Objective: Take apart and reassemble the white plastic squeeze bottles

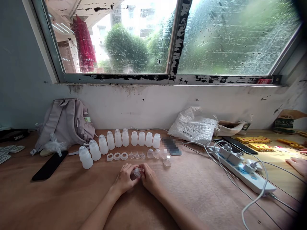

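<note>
My left hand (pixel 125 178) and my right hand (pixel 149 177) meet at the middle of the wooden table (pixel 72 198), both closed around one small clear plastic piece (pixel 137 172). Just beyond them lies a row of small parts: white rings (pixel 117 156), tiny clear nozzles (pixel 136 155) and clear caps (pixel 150 153). Behind those stands a curved line of several small white plastic bottles (pixel 134 138), the left ones (pixel 85 157) wearing clear caps.
A grey backpack (pixel 66 123) leans on the wall at left, a black phone (pixel 49 165) before it. A white plastic bag (pixel 193 126), a power strip (pixel 242 171) with cables and yellow pieces (pixel 254 139) lie right. Another person's hand (pixel 298 165) rests at far right.
</note>
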Available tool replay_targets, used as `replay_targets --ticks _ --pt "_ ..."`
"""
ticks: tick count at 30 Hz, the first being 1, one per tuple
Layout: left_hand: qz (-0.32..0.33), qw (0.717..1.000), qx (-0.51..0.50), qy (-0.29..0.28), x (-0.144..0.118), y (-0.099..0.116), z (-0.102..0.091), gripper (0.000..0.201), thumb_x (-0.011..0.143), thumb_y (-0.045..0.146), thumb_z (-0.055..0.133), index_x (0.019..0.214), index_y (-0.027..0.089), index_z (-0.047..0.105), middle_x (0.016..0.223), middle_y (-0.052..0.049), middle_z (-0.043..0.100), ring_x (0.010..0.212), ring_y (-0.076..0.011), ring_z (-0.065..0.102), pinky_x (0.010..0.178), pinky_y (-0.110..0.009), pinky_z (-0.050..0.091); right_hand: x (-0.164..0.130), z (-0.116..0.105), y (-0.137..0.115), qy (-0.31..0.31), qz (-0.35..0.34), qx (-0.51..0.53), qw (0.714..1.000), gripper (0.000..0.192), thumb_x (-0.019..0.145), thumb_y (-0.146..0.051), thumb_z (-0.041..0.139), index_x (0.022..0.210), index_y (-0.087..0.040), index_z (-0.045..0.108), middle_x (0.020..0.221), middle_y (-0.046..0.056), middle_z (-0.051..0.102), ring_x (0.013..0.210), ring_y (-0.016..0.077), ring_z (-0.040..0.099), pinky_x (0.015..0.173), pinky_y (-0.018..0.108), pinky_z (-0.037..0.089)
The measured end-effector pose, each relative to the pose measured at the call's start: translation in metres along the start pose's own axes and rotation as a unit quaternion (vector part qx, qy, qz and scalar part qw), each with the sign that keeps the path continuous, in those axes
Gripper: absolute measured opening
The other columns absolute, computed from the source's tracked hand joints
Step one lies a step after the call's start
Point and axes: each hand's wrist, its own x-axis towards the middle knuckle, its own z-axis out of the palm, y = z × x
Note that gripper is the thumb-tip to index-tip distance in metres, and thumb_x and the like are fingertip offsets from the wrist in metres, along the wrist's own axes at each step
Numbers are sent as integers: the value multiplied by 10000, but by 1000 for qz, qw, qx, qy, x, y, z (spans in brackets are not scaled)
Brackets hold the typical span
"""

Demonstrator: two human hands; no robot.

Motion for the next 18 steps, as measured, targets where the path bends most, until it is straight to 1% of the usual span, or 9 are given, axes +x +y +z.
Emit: replay_targets --ticks 3,6,11,13,14,16,18 --pt "-1 1000 9 -4 -1 0 -2 358 679 296 586 1030 234 542 880 -38 567 848 -207 507 780 -368 414 -1 2 0 13 -2 -10 1000 188 786 -99 364 910 -198 466 858 47 558 756 156 547 667 263 443" --pt "2 1000 14 -9 -4 -1 -8 348 694 303 573 1034 237 543 892 -44 573 854 -212 505 789 -379 405 -2 4 -2 13 -13 -7 1000 190 786 -103 371 927 -197 458 863 46 565 770 157 553 678 263 446" --pt "28 999 30 -30 -11 -7 -23 354 714 308 551 1063 256 528 954 -45 592 899 -218 508 840 -404 375 -3 7 -10 -29 -41 5 999 196 809 -115 359 962 -208 439 892 44 558 788 154 550 686 249 443" --pt "32 998 40 -25 -15 -16 -30 342 720 299 541 1057 245 526 972 -49 596 913 -220 514 857 -410 365 -3 7 -11 -32 -39 5 999 185 819 -122 348 947 -210 449 892 43 544 768 149 549 672 245 443" --pt "26 998 49 -18 -18 -23 -33 337 721 298 540 1052 239 526 978 -52 598 918 -223 516 862 -414 362 -3 8 -10 -23 -29 5 999 176 821 -126 349 935 -208 454 890 44 536 747 144 548 662 245 444" --pt "-2 998 69 4 -24 -40 -40 334 717 310 548 1041 232 525 985 -53 600 923 -229 520 858 -417 367 -1 8 -5 4 7 10 1000 152 811 -136 375 924 -201 452 875 43 524 693 134 543 640 247 447" --pt "-40 995 91 30 -31 -59 -47 339 710 326 556 1034 233 521 998 -46 597 934 -230 519 848 -406 379 2 8 1 20 41 22 999 173 787 -139 417 950 -194 433 864 40 528 658 125 540 630 249 451"
